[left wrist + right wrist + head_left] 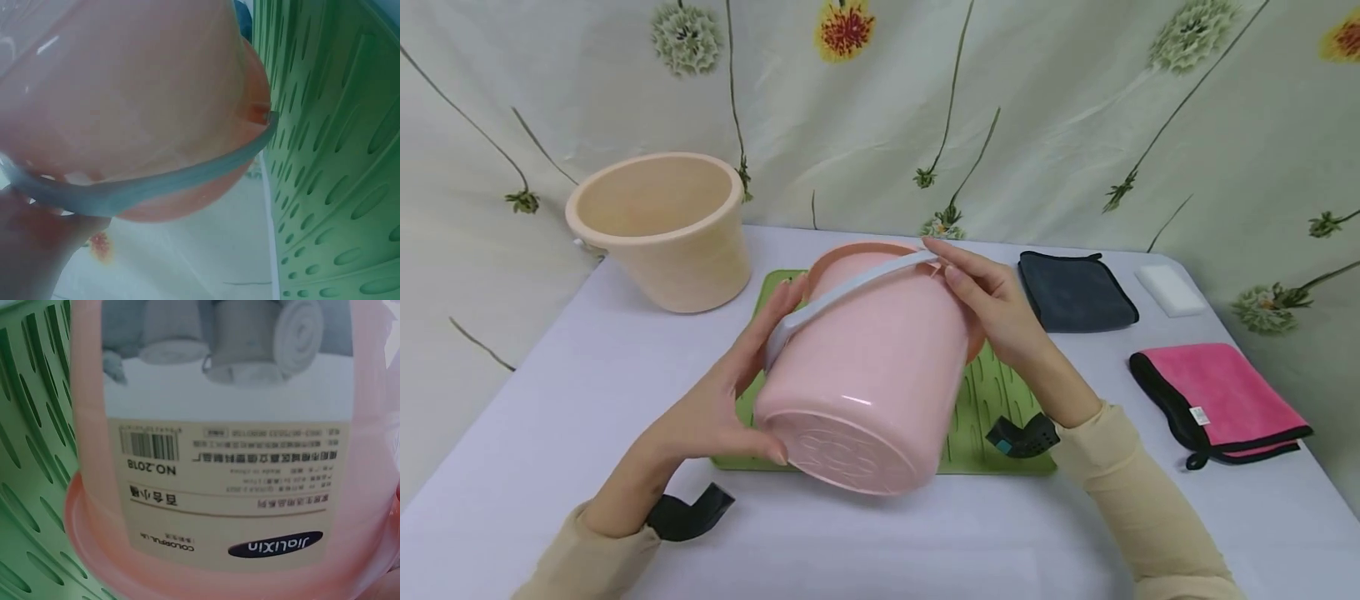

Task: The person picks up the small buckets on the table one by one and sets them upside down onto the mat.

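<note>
A pink bucket (861,367) is held tilted above the green mat (992,408), its embossed base turned toward me. My left hand (722,400) grips its left side, thumb at the base edge and fingers up along the wall near the grey-blue handle (842,292). With the right hand (1000,308) I hold the rim at the upper right, where the handle joins. In the left wrist view the handle (156,187) crosses the bucket below the wall. A printed paper label (231,487) on the bucket's wall fills the right wrist view, upside down. The bucket's inside is hidden.
A beige bucket (662,233) stands upright at the back left of the white table (580,392). To the right lie a folded dark grey cloth (1075,292), a white sponge-like block (1170,290) and a folded pink cloth (1225,396) with black edging. A flowered curtain hangs behind.
</note>
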### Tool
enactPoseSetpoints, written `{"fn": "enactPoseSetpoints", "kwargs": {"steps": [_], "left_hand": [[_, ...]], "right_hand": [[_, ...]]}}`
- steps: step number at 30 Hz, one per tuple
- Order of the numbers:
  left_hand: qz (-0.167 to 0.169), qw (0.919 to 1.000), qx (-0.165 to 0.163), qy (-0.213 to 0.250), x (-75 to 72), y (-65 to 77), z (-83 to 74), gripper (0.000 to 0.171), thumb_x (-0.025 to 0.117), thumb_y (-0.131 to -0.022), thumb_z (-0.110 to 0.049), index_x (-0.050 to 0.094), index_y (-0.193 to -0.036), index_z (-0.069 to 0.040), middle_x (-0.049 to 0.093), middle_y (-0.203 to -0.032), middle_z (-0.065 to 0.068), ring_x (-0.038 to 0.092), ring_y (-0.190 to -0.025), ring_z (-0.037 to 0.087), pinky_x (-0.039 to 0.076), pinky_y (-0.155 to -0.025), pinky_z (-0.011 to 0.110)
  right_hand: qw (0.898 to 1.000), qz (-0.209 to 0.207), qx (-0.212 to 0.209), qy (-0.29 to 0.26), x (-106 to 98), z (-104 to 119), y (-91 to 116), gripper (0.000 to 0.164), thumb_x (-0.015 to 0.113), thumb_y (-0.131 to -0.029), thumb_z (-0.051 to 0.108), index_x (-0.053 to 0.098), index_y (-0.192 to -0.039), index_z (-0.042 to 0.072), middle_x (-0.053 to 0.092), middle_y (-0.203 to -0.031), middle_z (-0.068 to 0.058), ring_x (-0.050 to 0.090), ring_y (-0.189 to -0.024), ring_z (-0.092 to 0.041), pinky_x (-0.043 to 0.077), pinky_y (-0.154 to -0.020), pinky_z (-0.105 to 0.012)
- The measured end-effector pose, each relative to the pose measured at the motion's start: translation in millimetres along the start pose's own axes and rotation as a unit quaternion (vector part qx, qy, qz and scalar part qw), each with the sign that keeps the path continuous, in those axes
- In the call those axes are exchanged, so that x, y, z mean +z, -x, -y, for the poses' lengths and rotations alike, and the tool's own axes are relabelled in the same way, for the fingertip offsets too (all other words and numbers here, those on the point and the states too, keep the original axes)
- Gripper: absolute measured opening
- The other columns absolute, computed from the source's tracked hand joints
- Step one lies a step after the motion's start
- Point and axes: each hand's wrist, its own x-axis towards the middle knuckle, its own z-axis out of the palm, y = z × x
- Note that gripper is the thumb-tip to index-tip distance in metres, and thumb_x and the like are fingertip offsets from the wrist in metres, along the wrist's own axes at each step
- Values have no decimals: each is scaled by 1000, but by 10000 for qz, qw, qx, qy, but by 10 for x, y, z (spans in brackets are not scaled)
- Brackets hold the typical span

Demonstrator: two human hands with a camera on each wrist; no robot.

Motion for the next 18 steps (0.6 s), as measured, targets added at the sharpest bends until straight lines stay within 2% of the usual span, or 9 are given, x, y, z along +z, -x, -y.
{"fn": "enactPoseSetpoints", "kwargs": {"steps": [5,9,13,18], "left_hand": [[-336,9993,-98,-125,15,1,131,108,82,-72,-32,12,-150,-5,11,-152,21,12,-136,34,21,-107,32],[-587,9977,-235,-231,26,-19,225,87,80,-76,-21,31,-145,-3,22,-150,17,23,-133,34,31,-101,33],[-858,9959,-266,-145,43,-41,272,67,77,-80,-22,47,-137,-4,31,-146,15,29,-129,35,38,-96,32],[-1195,9925,-226,123,71,-97,297,58,72,-84,-29,53,-133,-5,35,-144,17,32,-127,35,40,-91,29]], "right_hand": [[9994,-299,92,-142,-27,-10,35,39,47,-99,6,63,-122,32,45,-139,-3,41,-125,-24,45,-86,-30],[9984,-497,172,-210,-60,-17,48,39,46,-99,5,63,-123,30,46,-138,-4,40,-125,-25,44,-87,-31],[9970,-631,283,-336,-90,-23,56,38,46,-99,5,63,-123,29,47,-137,-2,41,-125,-24,44,-88,-32],[9957,-694,394,-477,-111,-23,73,37,46,-99,8,61,-125,29,44,-140,-5,44,-122,-25,44,-87,-33]]}}
